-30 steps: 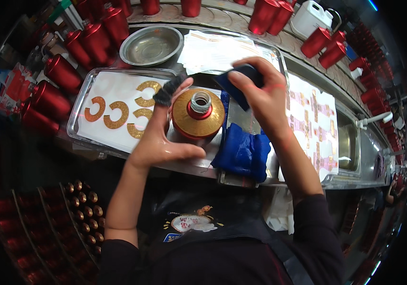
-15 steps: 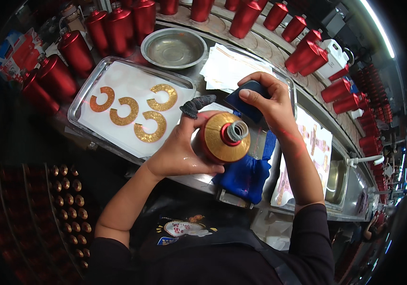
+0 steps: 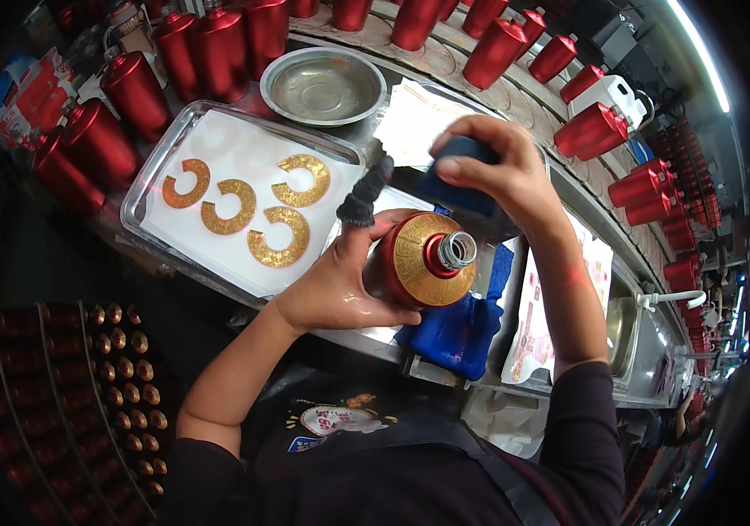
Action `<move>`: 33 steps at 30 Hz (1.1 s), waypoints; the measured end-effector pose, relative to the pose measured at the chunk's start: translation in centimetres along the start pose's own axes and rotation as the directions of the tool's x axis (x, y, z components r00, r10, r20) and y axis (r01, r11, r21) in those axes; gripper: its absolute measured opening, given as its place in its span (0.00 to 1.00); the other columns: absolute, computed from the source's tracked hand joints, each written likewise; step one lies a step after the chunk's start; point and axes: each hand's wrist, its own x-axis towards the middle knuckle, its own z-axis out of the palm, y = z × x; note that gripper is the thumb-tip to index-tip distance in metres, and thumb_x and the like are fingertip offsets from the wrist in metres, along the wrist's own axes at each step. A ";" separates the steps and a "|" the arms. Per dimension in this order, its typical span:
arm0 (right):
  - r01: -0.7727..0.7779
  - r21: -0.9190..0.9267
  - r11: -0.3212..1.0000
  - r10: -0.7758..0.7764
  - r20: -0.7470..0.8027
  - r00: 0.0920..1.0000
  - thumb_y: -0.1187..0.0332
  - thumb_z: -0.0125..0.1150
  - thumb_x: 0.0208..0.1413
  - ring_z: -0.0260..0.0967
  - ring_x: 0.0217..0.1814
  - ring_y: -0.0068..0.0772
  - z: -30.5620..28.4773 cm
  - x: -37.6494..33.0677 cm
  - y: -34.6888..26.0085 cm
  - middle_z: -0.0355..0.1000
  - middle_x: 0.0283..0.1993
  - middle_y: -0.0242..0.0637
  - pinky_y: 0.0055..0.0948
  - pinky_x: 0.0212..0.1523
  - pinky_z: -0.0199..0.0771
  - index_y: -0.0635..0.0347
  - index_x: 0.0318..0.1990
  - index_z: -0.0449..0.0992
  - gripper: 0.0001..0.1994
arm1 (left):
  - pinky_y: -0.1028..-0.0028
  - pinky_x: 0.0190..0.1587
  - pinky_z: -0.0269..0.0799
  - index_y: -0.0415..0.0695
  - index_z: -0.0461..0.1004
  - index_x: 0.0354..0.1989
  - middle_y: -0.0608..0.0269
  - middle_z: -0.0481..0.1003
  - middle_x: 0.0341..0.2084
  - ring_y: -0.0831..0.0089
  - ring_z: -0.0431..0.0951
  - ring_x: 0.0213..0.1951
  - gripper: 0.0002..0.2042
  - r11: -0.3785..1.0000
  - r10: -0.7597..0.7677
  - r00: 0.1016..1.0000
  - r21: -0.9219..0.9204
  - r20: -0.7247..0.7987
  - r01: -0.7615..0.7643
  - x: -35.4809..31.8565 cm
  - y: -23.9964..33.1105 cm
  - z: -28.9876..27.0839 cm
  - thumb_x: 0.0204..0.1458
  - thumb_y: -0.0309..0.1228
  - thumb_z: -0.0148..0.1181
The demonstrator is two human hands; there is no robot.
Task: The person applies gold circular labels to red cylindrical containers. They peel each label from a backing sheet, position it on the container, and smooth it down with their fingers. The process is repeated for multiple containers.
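My left hand (image 3: 327, 285) grips a red bottle (image 3: 380, 265) round its side, with the threaded glass neck (image 3: 456, 251) tilted up toward me. A gold patterned ring-shaped decal (image 3: 416, 237) covers the bottle's shoulder. A black fabric finger cover (image 3: 360, 202) sits on one finger of this hand, which points up. Just above the bottle, apart from it, my right hand (image 3: 515, 167) pinches a dark blue flat rectangular pad (image 3: 449, 195), blurred by motion. Several gold C-shaped decals (image 3: 279, 237) lie on white paper (image 3: 217, 263) in a metal tray (image 3: 134, 197) to the left.
A metal basin (image 3: 322, 88) stands behind the tray, beside white paper sheets (image 3: 419, 118). Under the bottle lies a blue cloth (image 3: 458, 342). Red bottles (image 3: 99, 140) crowd the back left; others stand on a conveyor (image 3: 432, 61). At right is a sink (image 3: 625, 337) with a white faucet (image 3: 673, 299).
The pad has come off the bottle's shoulder area and risen slightly. The bottle has shifted a little right, and its shoulder now shows a clear embossed-looking pattern. Conveyor bottles have moved.
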 end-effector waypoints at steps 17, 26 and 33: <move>0.607 -0.553 0.570 -0.820 -0.422 0.386 0.70 0.65 0.47 0.66 0.36 0.43 8.2 -15.0 4.2 0.65 0.30 0.34 0.38 0.39 0.67 0.52 0.34 0.76 0.06 | 0.61 0.65 0.65 0.40 0.67 0.61 0.57 0.73 0.56 0.65 0.73 0.59 0.22 0.968 0.125 0.949 0.245 -0.289 -0.052 -4.6 -5.1 6.1 0.66 0.42 0.55; 0.569 -0.644 0.511 -0.858 -0.421 0.295 0.67 0.65 0.42 0.67 0.37 0.42 9.1 -14.6 3.7 0.63 0.31 0.35 0.39 0.37 0.68 0.55 0.29 0.69 0.09 | 0.68 0.68 0.58 0.40 0.59 0.66 0.58 0.64 0.61 0.70 0.63 0.64 0.24 0.970 -0.060 0.927 -0.240 -0.371 -0.034 -4.9 -7.0 4.9 0.68 0.42 0.46; 0.619 -0.615 0.489 -0.867 -0.417 0.271 0.70 0.63 0.41 0.69 0.35 0.41 9.0 -14.0 2.9 0.65 0.28 0.34 0.37 0.33 0.68 0.55 0.26 0.69 0.07 | 0.67 0.67 0.60 0.39 0.58 0.67 0.56 0.64 0.62 0.68 0.65 0.63 0.26 0.992 -0.027 0.934 -0.126 -0.356 -0.020 -2.4 -4.7 4.0 0.66 0.40 0.51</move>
